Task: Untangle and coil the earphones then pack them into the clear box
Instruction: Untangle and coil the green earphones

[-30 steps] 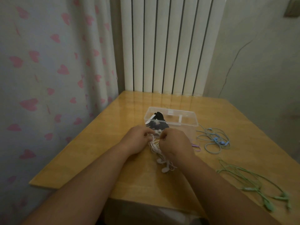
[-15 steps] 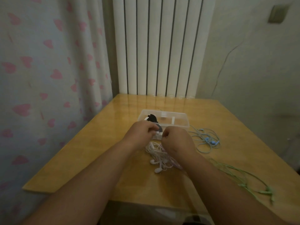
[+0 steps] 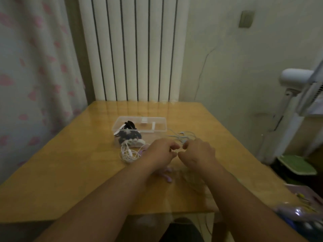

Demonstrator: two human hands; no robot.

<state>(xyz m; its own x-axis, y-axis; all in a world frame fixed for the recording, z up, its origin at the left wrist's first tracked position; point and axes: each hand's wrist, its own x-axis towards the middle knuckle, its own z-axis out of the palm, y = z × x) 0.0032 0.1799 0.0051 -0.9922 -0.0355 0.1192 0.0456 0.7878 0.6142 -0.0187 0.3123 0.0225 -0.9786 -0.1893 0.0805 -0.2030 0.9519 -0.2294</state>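
Untangling beside the clear box [image 3: 160,127]
The white earphones [image 3: 130,153] are seen loose before the box, unpacked; the left hand [image 3: 160,152] and right hand [image 3: 200,152] are curled close together, a pinched cord not confirmed. Loops should be eased apart, never yanked.

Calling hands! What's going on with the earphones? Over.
Left hand and right hand curled, fingertips close; grip unclear. White earphones heaped on table by clear box. Nothing blocks the box.

Open tabletop [image 3: 61,163] at left — clear box [image 3: 158,131], white earphones [image 3: 129,153] and blue earphones [image 3: 185,134] close together across the middle.
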